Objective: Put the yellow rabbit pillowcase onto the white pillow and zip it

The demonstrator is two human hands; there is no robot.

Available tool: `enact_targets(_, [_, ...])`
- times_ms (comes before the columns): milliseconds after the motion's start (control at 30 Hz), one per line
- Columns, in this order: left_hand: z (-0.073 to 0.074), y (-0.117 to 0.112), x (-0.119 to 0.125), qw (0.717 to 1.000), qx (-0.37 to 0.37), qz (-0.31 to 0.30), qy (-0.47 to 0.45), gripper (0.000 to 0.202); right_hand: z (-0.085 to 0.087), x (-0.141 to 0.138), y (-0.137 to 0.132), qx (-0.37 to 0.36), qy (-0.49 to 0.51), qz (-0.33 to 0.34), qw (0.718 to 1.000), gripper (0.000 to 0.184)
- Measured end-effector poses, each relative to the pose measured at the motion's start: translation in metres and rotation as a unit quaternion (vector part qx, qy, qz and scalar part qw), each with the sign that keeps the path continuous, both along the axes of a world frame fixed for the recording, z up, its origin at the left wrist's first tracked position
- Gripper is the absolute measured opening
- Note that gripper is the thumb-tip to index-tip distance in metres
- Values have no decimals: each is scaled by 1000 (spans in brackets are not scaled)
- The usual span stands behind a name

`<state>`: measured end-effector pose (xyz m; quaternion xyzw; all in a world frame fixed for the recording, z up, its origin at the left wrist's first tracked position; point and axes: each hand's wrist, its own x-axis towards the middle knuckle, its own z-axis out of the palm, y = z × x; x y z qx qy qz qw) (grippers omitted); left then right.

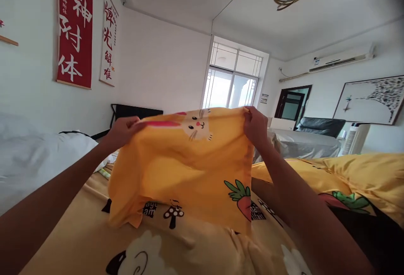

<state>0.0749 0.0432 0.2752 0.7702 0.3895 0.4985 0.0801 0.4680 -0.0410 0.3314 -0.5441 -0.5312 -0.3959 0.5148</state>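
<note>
An orange-yellow pillowcase (195, 157), printed with a rabbit face and a carrot, hangs stretched between both hands. My left hand (125, 127) is closed on its upper left corner, and my right hand (256, 126) grips the upper right corner. Its top edge is pulled fairly taut, while the lower part sags in folds and its bottom left corner curls. Beneath it spreads a tan blanket (189, 241) with sheep and mushroom prints. The pillowcase hides part of that blanket.
White bedding (28, 157) is heaped at the left. On the right lies yellow bedding (356, 174) with a carrot print. Behind it are a plastic-covered piece of furniture (293, 144), a black leather seat (322, 126) and a white upright appliance (355, 139). A window (232, 81) is ahead.
</note>
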Motion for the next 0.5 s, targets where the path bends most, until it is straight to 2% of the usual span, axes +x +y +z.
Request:
enact_targets(67, [-32,-12,-3,992,-57,-74,90,41,-5,11,5,-27,23,-45,998,27])
enact_targets(100, [-51,-16,-4,979,-89,-113,146,38,-6,15,6,-36,40,-66,996,27])
enact_targets(200, [-116,-18,-12,915,-206,-199,284,20,-8,26,2,-58,87,-120,987,27])
enact_targets(267, [-158,-9,-23,883,-269,-202,328,13,-5,32,-4,-92,109,-152,978,27])
enact_targets(333, [-190,6,-40,877,-291,-178,340,20,-1,39,-12,-151,111,-169,968,28])
enact_targets(400, [-205,21,-59,885,-290,-153,332,28,4,46,-21,-217,101,-167,956,27])
enact_targets(433, [-207,27,-68,892,-285,-140,321,31,6,50,-25,-245,96,-163,951,25])
enact_targets(500, [-201,35,-81,917,-259,-106,285,35,9,54,-33,-279,96,-158,942,21])
